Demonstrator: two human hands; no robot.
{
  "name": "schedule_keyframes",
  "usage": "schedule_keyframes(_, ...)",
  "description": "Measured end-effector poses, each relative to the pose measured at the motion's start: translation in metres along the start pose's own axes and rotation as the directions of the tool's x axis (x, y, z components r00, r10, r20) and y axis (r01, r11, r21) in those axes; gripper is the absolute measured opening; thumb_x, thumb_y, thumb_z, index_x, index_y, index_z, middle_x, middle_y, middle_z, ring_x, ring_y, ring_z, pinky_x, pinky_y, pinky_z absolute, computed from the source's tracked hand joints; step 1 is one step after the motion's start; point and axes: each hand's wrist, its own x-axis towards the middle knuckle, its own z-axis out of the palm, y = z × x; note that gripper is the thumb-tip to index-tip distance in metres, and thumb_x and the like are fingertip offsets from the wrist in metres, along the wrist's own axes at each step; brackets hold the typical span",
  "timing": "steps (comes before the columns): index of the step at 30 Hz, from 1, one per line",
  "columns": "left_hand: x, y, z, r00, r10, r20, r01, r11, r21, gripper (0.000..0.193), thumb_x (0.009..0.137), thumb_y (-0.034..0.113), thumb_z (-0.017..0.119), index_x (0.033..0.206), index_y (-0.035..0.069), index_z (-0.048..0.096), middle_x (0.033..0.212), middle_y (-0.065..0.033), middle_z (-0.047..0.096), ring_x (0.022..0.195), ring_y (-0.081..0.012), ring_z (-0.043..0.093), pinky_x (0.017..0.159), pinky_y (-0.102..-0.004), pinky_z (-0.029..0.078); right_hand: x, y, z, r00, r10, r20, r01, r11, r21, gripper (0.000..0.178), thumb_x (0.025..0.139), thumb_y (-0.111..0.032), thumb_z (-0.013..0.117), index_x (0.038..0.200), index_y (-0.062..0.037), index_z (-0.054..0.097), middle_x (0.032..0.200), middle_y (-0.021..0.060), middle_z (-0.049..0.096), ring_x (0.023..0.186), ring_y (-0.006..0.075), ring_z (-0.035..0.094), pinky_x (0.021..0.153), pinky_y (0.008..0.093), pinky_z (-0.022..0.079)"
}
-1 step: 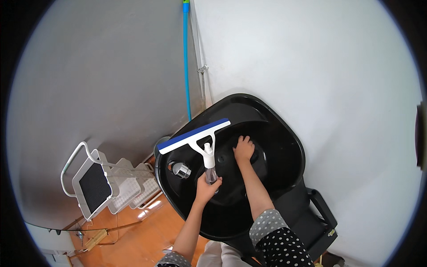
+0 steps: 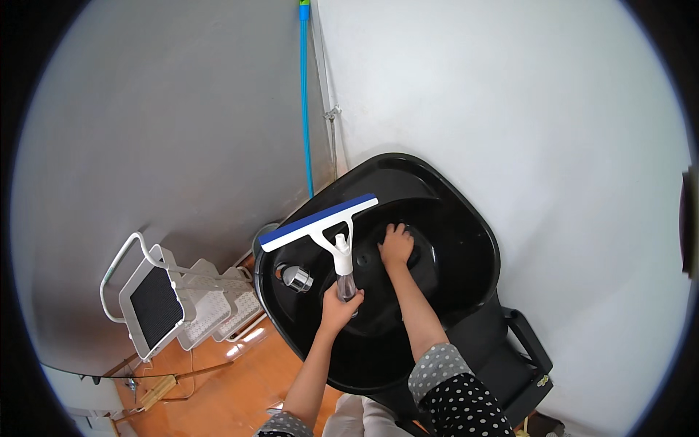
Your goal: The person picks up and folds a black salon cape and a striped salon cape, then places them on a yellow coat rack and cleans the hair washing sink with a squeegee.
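Observation:
A black shampoo basin (image 2: 466,218) fills the middle of the view. My left hand (image 2: 341,306) is wrapped round the clear bottle handle of a spray squeegee (image 2: 342,258). Its white head and long blue blade (image 2: 317,220) point away from me, tilted above the basin's left part. Inside the bowl, my right hand (image 2: 395,244) lies palm down with fingers somewhat apart, on or close to the bowl's floor. A dark rounded shape shows beside its palm; I cannot tell what it is. The chrome tap (image 2: 297,278) stands left of the squeegee.
A white tiered trolley (image 2: 182,306) stands on the orange floor at the left, by a grey panel. A blue hose (image 2: 306,109) hangs behind the basin. A white wall rises at the right. Black chair parts (image 2: 502,357) adjoin the basin's near right.
My right hand has shifted very slightly to the left within the bowl. The left hand and the squeegee look almost still.

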Motion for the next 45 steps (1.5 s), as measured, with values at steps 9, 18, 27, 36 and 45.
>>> schedule_keyframes(9, 0.004, 0.004, 0.004, 1.000, 0.009, -0.021, -0.010, 1.000, -0.017, 0.018, 0.071, 0.009, 0.068, 0.077, 0.000, 0.054, 0.067, -0.0035, 0.056, 0.059, -0.0091, 0.052, 0.056, -0.0253, 0.043, -0.084, -0.053, 0.027, 0.773, -0.634, -0.026, 0.633, 0.766, 0.115, 0.025, 0.077, -0.028, 0.054, 0.097, -0.0125, 0.055, 0.097, 0.0078, 0.051, 0.091, 0.0245, 0.053, 0.071, 0.0394, 0.041)
schedule_keyframes(18, 0.001, 0.005, -0.003, 0.997, -0.045, -0.067, 0.039, 0.995, -0.087, 0.014, 0.073, 0.006, 0.066, 0.075, 0.001, 0.053, 0.064, -0.0047, 0.057, 0.059, -0.0109, 0.056, 0.056, -0.0244, 0.044, -0.029, 0.038, -0.019, 1.000, -0.018, 0.013, 0.018, 1.000, -0.023, 0.057, 0.060, -0.035, 0.077, 0.108, -0.0196, 0.051, 0.101, 0.0070, 0.050, 0.097, 0.0261, 0.051, 0.073, 0.0412, 0.042)
schedule_keyframes(27, -0.003, 0.009, -0.006, 0.997, -0.058, -0.055, 0.055, 0.997, -0.057, 0.014, 0.073, 0.005, 0.065, 0.075, 0.001, 0.052, 0.064, -0.0049, 0.057, 0.058, -0.0118, 0.056, 0.056, -0.0256, 0.045, -0.016, 0.052, -0.005, 0.973, 0.229, 0.026, -0.231, 0.969, 0.084, 0.063, 0.066, -0.032, 0.075, 0.121, -0.0201, 0.048, 0.113, 0.0091, 0.048, 0.102, 0.0284, 0.050, 0.079, 0.0434, 0.042)
schedule_keyframes(36, -0.043, 0.017, -0.039, 0.993, -0.120, 0.009, 0.120, 0.993, 0.010, 0.012, 0.072, 0.003, 0.063, 0.076, 0.001, 0.051, 0.063, -0.0047, 0.056, 0.057, -0.0123, 0.056, 0.055, -0.0260, 0.044, -0.061, -0.051, -0.005, 0.982, -0.183, 0.037, 0.177, 0.976, 0.124, 0.059, 0.064, -0.034, 0.074, 0.116, -0.0203, 0.052, 0.108, 0.0063, 0.051, 0.103, 0.0273, 0.050, 0.080, 0.0464, 0.039)
schedule_keyframes(45, -0.045, 0.016, -0.036, 0.997, -0.046, -0.068, 0.046, 0.999, 0.005, 0.015, 0.069, 0.006, 0.063, 0.078, -0.001, 0.053, 0.062, -0.0051, 0.057, 0.055, -0.0121, 0.056, 0.052, -0.0247, 0.043, -0.157, -0.067, -0.012, 0.729, -0.607, 0.315, 0.607, 0.787, 0.111, 0.047, 0.073, -0.030, 0.063, 0.118, -0.0193, 0.052, 0.121, 0.0063, 0.046, 0.113, 0.0290, 0.041, 0.088, 0.0544, 0.034)
